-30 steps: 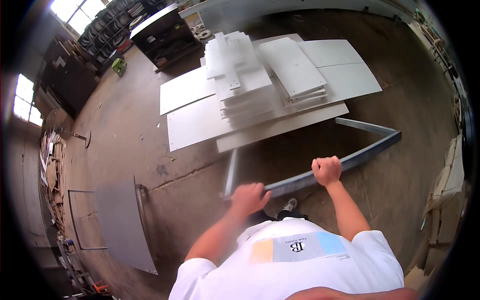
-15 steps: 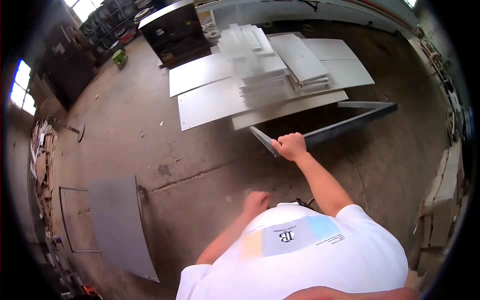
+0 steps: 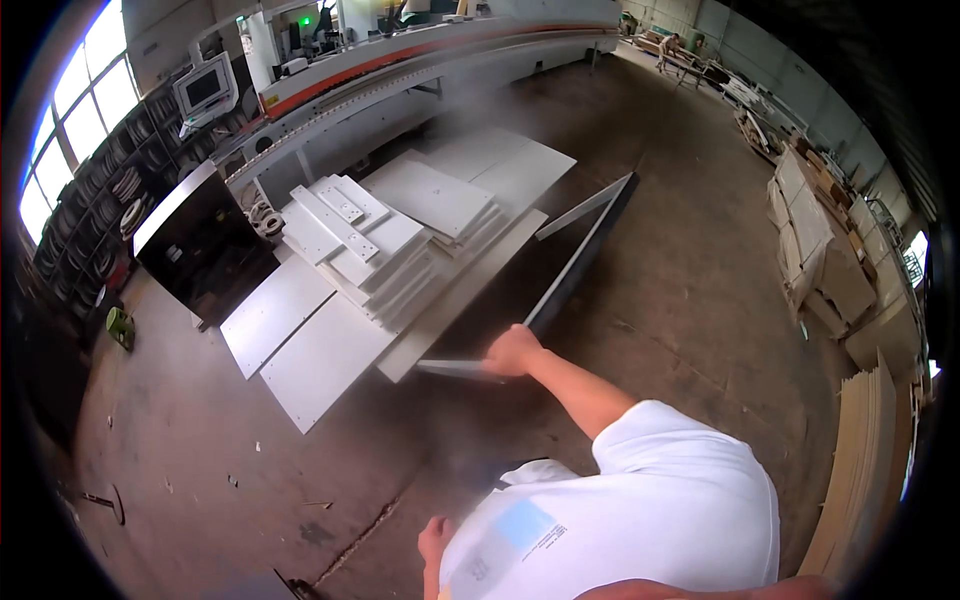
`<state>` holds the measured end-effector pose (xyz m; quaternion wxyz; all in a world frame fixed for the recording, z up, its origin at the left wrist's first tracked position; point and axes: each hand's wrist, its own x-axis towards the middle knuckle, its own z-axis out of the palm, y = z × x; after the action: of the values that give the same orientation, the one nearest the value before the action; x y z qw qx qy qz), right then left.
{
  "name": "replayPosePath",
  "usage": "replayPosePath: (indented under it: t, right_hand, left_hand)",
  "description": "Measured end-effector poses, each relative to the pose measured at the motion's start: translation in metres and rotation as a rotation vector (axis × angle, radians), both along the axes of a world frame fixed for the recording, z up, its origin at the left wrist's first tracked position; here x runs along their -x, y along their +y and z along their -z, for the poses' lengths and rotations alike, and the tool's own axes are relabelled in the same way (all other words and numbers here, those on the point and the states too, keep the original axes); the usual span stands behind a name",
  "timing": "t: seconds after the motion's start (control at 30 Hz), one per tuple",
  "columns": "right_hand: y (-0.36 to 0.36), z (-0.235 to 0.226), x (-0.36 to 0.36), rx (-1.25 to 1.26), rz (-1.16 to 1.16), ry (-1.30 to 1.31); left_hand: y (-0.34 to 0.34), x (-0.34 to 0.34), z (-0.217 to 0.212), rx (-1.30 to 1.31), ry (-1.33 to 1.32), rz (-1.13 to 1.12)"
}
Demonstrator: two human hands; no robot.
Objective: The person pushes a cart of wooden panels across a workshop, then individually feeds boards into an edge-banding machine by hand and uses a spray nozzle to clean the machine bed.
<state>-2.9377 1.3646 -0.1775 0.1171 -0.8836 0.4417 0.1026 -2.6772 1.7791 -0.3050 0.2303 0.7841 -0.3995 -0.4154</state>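
Since the earlier frames the view has swung upward, so the stacked boards that sat at the top centre now lie in the upper left of the frame, and the left hand (image 3: 436, 541), which had been up near the panel, has dropped to the lower centre beside the person's white shirt (image 3: 640, 510). The right hand (image 3: 512, 352), at the centre of the frame, is closed around the near corner of a long dark panel (image 3: 582, 258) with a pale face, which stands on edge and runs from the hand up toward the upper right of centre. The left hand hangs free and touches nothing that can be seen; whether its fingers are curled or loose cannot be told. Just to the left of the panel, a pile of white boards (image 3: 372, 245) rests on larger white sheets (image 3: 300, 345) spread flat on the concrete floor (image 3: 690, 300). A black cabinet (image 3: 205, 245) stands at the left, near the pile. A long machine (image 3: 420, 60) with an orange stripe crosses the top of the frame, and brown boards (image 3: 835, 270) are stacked along the right edge.
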Motion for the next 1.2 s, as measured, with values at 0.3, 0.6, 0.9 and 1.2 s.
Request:
replayPosePath:
  t: [0.3,0.6,0.9,1.2]
  right_hand:
    - [0.001,-0.008,-0.022,0.069,-0.028,0.064]
    - [-0.013,0.003,-0.005,0.194,-0.013,-0.012]
    - [0.039,0.044,-0.207,0.040,0.730,0.394]
    - [0.157,0.242,-0.518,-1.247,0.767,-0.118]
  left_hand:
    - [-0.007,-0.152,0.097,0.002,-0.024,-0.120]
    - [-0.062,-0.313,0.080,-0.046,0.088,-0.240]
    - [0.039,-0.454,0.104,-0.175,0.168,-0.226]
    - [0.022,-0.701,0.122,-0.148,0.054,-0.046]
